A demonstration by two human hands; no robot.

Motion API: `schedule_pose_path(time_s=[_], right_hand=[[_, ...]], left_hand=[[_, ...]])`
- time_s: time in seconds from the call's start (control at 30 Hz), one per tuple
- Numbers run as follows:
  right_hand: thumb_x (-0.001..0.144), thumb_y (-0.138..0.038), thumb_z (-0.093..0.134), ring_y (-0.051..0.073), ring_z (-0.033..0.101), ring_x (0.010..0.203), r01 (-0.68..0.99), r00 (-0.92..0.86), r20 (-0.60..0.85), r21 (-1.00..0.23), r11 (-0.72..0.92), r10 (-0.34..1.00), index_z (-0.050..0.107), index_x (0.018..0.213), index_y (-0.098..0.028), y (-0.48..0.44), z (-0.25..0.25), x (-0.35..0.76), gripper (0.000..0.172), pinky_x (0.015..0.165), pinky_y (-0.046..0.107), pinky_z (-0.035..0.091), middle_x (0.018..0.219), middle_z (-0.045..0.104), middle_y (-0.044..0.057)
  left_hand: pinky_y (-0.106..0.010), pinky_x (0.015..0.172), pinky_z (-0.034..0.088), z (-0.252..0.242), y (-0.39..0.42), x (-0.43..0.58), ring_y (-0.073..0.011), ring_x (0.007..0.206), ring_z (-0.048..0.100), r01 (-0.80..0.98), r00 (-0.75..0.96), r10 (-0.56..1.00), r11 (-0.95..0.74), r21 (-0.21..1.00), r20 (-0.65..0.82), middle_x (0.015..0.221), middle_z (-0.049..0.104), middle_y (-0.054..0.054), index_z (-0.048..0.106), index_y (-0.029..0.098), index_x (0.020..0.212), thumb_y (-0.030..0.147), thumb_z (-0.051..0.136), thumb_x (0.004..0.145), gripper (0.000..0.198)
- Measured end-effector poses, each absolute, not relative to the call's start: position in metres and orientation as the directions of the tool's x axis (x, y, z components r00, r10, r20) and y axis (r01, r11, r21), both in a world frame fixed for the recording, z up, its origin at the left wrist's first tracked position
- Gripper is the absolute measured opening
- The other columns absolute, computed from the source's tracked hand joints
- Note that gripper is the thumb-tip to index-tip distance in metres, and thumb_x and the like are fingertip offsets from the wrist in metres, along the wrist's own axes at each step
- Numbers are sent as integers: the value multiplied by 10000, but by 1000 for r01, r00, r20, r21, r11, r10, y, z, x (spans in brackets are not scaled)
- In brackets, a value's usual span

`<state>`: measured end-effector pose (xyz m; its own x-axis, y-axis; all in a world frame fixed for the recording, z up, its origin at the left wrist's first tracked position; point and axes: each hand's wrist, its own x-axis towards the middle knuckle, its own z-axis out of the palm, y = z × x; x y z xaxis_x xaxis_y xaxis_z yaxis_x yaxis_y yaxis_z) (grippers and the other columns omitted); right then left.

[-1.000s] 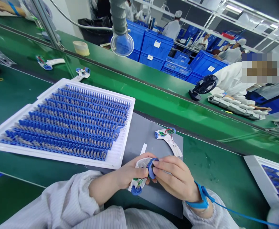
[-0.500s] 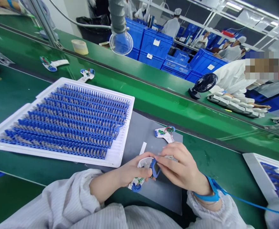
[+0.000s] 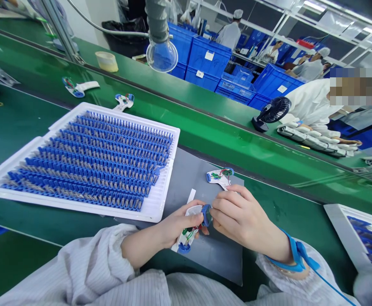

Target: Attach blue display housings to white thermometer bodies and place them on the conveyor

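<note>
Wired white housing (image 3: 188, 236) slants up-right — left hand (image 3: 170, 227) grips it; right hand (image 3: 243, 222) pinches its blue end (image 3: 207, 215).

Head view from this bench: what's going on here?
A person seated at a green bench holds a white-and-blue plastic part with wiring in their left hand over a grey mat, their right hand at its blue end. A similar wired part lies on the mat. Beside it sits a white tray packed with rows of blue-and-metal components. A blue wrist strap circles the right wrist.
</note>
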<state>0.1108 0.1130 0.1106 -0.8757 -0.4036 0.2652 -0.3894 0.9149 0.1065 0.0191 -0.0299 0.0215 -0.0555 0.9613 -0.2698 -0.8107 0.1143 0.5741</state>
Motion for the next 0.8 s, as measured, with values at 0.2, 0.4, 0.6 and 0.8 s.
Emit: schedule_pose_path(time_s=[0.2,0.4,0.6,0.8], right_hand=[[858,-143,526,169,529,801,-384,-846,378,57,922,-375,590,809,-167,115,100,121,84,824,369,390,770,621,10],[821,-104,586,174,560,808,-389,-801,523,-85,918,-291,579,931,-139,111,84,124,116,709,328,439,845,626,64],[833,-73,565,177,579,818,-445,-781,545,-144,884,-304,580,988,-106,110,71,122,159,660,296,463,866,634,89],[858,-105,536,184,593,842,-471,-801,489,-160,867,-345,584,981,-102,111,74,122,132,692,311,483,875,644,94]], left_hand=[[-172,512,427,17,-28,23,-119,646,590,-886,-81,974,26,464,-210,715,602,-14,514,180,971,563,715,601,569],[-192,527,441,15,-28,20,-115,629,569,-891,-131,968,-20,453,-215,715,570,4,535,189,959,556,706,615,531],[-207,576,387,14,-30,22,-86,615,499,-839,-189,959,-46,541,-213,761,529,17,513,194,1016,529,781,519,656],[-216,697,326,13,-30,25,-107,766,451,-722,-292,942,-106,683,-163,855,507,19,467,212,1060,406,855,442,755]])
